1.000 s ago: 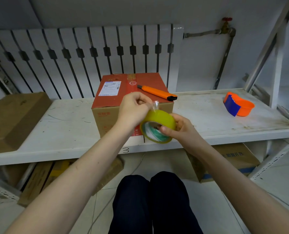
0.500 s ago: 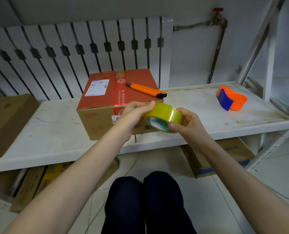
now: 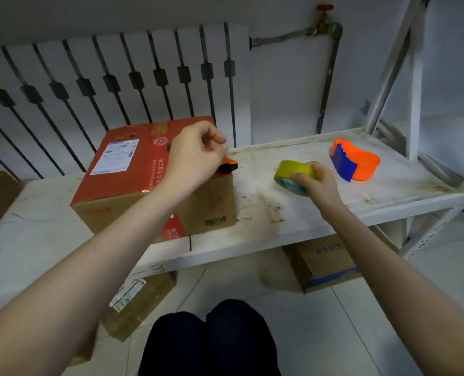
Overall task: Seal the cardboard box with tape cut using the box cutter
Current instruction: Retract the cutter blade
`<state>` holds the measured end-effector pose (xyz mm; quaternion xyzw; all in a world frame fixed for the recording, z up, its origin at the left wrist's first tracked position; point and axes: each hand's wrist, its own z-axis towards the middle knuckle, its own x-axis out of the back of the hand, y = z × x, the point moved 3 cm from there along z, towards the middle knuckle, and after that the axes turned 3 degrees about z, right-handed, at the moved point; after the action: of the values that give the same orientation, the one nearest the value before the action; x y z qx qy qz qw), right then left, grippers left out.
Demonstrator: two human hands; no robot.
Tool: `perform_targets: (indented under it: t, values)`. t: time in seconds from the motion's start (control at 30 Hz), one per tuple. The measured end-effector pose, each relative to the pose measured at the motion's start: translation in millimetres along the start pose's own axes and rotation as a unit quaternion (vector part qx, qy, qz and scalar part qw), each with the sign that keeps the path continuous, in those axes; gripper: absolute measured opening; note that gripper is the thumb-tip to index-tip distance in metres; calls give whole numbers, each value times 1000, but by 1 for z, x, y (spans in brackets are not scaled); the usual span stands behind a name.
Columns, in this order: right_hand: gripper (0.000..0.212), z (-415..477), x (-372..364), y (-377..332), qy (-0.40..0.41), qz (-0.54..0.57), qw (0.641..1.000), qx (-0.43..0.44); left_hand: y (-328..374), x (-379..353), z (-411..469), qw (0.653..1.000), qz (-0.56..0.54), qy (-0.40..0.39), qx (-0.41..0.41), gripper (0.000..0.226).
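over the box top at ten o'clock, the left hand has let go of the tape and curls loosely above the box cutter, touching unclear. at two o'clock the right hand has carried the tape roll down to the shelf, fingers wrapped round it. cardboard box unsealed; likely fetching the cutter.

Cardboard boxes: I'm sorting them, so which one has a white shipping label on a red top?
The cardboard box on the shelf beneath the left hand; the others show plain brown.
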<state>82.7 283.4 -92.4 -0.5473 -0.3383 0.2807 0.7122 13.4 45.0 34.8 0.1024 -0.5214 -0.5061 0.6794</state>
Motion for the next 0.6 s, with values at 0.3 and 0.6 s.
perform_targets:
  t: [0.3,0.6]
  values:
    - [46,92,-17,45,94,-390,915,39,-26,-20,49,988,151,3,-21,7]
    - [29,89,-47,52,64,-384,920,37,-40,-23,52,986,164,-9,-11,8]
